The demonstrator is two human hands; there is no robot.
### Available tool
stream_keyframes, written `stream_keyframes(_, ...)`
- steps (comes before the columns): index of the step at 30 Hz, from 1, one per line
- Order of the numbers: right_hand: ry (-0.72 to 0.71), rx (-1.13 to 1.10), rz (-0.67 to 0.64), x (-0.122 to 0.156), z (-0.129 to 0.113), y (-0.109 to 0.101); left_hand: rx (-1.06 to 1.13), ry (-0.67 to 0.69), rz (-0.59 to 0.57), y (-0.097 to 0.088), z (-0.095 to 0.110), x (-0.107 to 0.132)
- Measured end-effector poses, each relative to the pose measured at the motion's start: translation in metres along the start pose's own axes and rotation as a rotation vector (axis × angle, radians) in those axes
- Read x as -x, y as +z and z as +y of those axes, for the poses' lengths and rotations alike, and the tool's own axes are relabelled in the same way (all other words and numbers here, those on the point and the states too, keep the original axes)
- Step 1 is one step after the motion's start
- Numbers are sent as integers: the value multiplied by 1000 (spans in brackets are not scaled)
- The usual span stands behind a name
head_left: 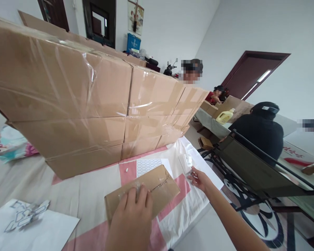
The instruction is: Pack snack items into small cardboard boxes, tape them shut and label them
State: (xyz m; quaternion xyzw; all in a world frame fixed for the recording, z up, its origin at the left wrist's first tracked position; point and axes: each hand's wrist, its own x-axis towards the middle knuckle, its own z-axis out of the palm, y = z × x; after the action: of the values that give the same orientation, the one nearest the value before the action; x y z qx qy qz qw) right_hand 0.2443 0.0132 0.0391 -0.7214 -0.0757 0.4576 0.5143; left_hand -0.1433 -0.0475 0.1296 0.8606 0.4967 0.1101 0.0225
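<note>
My left hand [132, 218] lies on a flat brown cardboard piece [159, 188] with clear tape on it, fingers pressed down on its near part. My right hand [199, 178] reaches out to the right, fingers pinched at a small metal thing beside a small white object [186, 161] on the white sheet. A white sheet of small labels [149, 165] lies just behind the cardboard piece.
A wall of taped cardboard boxes [94, 101] stands across the table behind. A white paper with cut-outs [28, 223] lies front left. To the right are a folding chair [251, 164], a person in black, other people and a yellow bottle [224, 116].
</note>
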Motion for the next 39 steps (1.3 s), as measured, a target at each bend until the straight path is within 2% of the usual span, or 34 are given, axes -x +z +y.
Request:
stream_keyframes(9, -21, 1, 1, -3, 4, 1, -53, 3, 34, 12, 6, 2)
stream_keyframes(14, -52, -1, 9, 0, 5, 3, -31, -21, -37, 13, 8, -1)
stream_keyframes(19, -93, -12, 2, 0, 8, 3, 3, -20, -181, 16, 8, -5)
stream_keyframes(24, -104, -52, -5, -1, 11, 3, -12, -21, -162, 24, 8, -8)
stream_keyframes(39, 40, -101, -105, -18, 4, -9, 13, -6, -212, 32, 5, -12)
